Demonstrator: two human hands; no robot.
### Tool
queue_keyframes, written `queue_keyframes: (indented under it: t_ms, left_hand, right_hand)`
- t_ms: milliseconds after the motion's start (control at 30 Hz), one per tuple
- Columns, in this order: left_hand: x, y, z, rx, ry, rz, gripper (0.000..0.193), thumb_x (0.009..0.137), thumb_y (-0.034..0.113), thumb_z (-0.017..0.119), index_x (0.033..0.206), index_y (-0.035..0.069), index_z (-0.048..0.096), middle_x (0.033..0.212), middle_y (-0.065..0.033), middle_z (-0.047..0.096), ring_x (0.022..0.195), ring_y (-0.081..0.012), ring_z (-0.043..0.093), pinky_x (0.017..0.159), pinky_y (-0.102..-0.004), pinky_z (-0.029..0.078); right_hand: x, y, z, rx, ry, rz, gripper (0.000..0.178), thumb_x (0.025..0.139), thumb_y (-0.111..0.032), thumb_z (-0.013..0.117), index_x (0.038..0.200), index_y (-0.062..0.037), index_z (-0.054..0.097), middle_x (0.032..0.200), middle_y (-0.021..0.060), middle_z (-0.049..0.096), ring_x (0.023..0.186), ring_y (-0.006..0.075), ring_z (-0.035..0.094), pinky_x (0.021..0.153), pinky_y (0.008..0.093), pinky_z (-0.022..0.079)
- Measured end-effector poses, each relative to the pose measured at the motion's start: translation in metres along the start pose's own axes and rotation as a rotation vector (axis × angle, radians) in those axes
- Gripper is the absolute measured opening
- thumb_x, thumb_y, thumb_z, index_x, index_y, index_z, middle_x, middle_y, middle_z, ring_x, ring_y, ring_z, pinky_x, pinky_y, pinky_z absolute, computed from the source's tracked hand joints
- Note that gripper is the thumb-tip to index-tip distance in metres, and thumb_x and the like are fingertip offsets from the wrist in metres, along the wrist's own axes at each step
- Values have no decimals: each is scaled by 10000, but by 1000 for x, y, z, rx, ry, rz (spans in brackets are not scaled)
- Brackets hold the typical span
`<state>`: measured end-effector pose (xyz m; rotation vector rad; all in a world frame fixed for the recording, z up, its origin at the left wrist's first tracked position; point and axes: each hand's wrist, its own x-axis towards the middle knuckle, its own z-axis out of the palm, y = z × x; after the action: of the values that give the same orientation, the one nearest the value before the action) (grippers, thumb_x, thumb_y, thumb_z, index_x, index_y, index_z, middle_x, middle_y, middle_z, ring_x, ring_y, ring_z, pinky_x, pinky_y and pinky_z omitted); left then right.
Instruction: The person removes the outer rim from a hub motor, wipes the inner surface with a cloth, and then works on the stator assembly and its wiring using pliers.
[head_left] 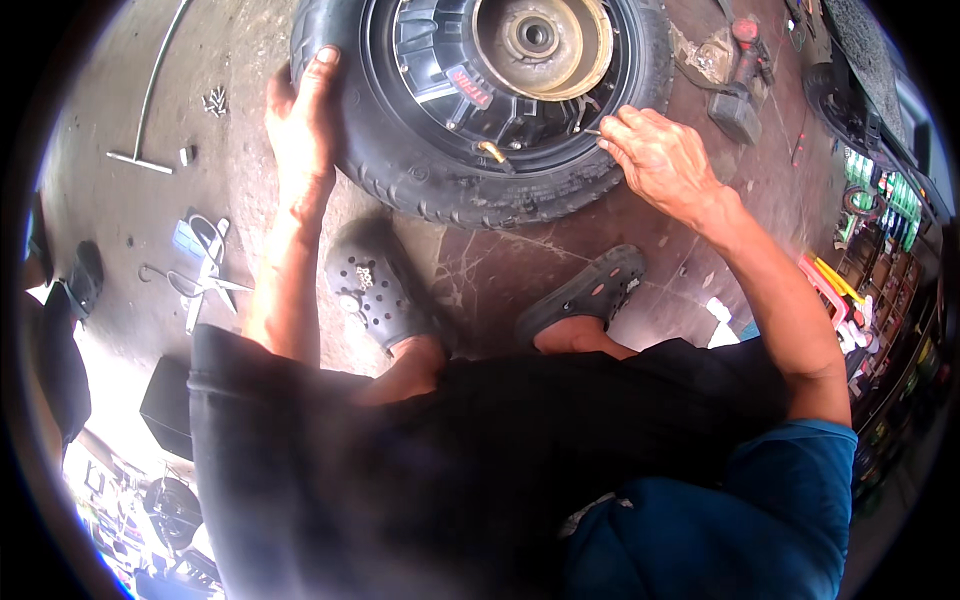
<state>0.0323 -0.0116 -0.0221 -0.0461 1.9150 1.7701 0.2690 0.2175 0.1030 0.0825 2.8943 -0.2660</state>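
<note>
A black wheel with a knobbly tyre (400, 170) lies on the floor in front of me, its ribbed dark hub (435, 60) and round metal centre facing up. My left hand (303, 120) grips the tyre's left side, thumb on top and fingers curled around the outer edge, partly hidden. At the lower right of the rim, my right hand (655, 155) pinches a thin metal rod (592, 132), whose tip points at the hub's edge; its exact kind is too small to tell. A brass-coloured valve stem (492, 151) sticks up from the rim between my hands.
Left on the floor are a T-handle wrench (145, 163), several bolts (215, 101), a socket (187, 155), and scissors (208, 265). A red-and-black cordless power tool (745, 75) lies right of the wheel. A black box (167, 408) stands lower left; cluttered shelves (890, 290) line the right.
</note>
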Motion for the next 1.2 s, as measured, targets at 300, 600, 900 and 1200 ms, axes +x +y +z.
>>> queue_keyframes:
  t_ms: [300,600,900,1200]
  left_hand:
    - [0,2,-3,68,-7,3,510,891,380,664,1152,-52,594,1024,-107,652,922,-160,584,858,-281,449]
    - [2,-2,-6,27,0,10,498,887,366,678,1137,-56,592,1022,-103,650,922,-158,585,851,-274,450]
    - [5,-6,-7,35,-2,24,474,886,356,683,1107,-54,597,989,-95,650,877,-150,583,816,-260,453]
    - [3,-6,-5,26,-2,32,470,883,376,682,1083,-44,610,966,-81,645,852,-136,564,788,-255,442]
  right_hand:
    - [3,-2,8,16,26,-9,129,853,-162,646,946,-75,625,851,85,612,745,271,635,613,392,542]
    - [8,3,8,-36,43,-61,102,828,-132,636,910,-82,603,828,89,588,748,258,634,615,383,547]
    - [16,7,-9,-260,-178,-331,165,736,-102,610,899,-104,586,832,41,539,805,220,596,701,352,523]
    - [36,22,-14,-235,-202,-481,157,762,-141,596,915,-109,585,877,38,549,866,209,594,728,345,519]
